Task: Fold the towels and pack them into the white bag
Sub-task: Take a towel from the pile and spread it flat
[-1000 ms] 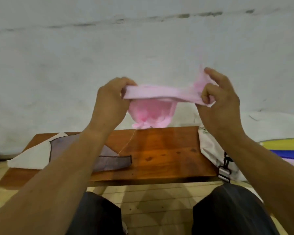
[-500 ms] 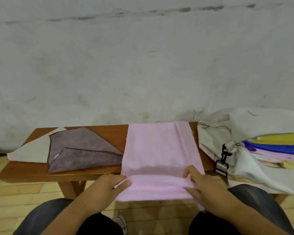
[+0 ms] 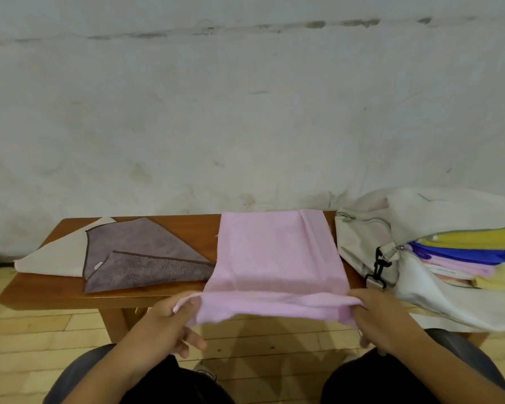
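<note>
A pink towel lies spread across the wooden bench, its near edge hanging over the front. My left hand pinches the near left corner of the towel. My right hand grips the near right corner. The white bag lies open on its side at the right end of the bench. Several folded towels, yellow, blue and pink, are stacked inside it.
A grey-purple towel lies loosely folded on the left of the bench, over a white towel at the far left end. A plastered wall rises right behind the bench. Wooden floor and my knees are below.
The pink towel, held up in the air between both hands a second ago, now lies flat on the bench. Both hands came down to its near edge and still hold the corners.
</note>
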